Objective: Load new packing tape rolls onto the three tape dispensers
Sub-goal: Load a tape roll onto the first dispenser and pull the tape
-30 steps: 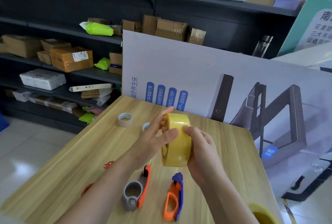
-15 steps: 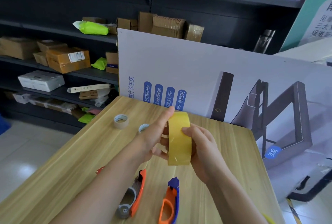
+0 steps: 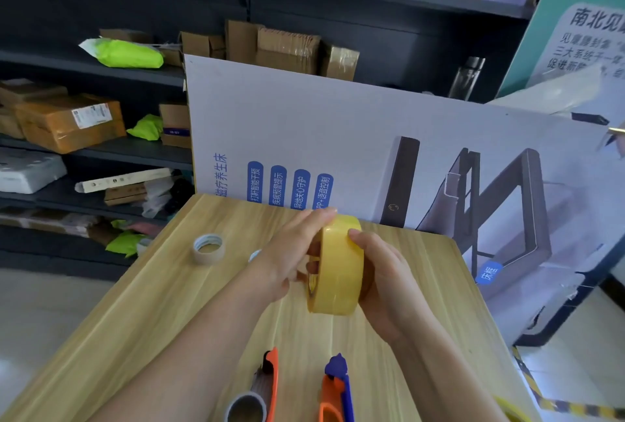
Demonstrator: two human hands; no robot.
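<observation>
Right hand [image 3: 385,283] is wrapped round the right side of the yellow packing tape roll [image 3: 338,272], thumb pressed on its outer band, the other fingers hidden behind it. Left hand [image 3: 287,262] closes on the roll's left face, index finger laid along the top rim, lower fingers curled at the core hole. So both hands have the roll, held on edge, up off the wooden surface [image 3: 169,303], and it sits on no dispenser yet.

Nearer the person than the roll lies the orange dispenser [image 3: 270,377], its grey spool looking bare of tape. Beside it, also on the near side of the roll, lies the orange-and-blue dispenser [image 3: 334,387], cut off by the frame edge, so its spool cannot be judged. Only two dispensers show; a third is not in view.

Well to the left of the roll, a small whitish tape roll [image 3: 208,248] lies flat on the surface. Behind the roll stands a printed board [image 3: 338,130].

My read: early going. This roll is being readied, and as far as can be seen, all the loading is left to do.
</observation>
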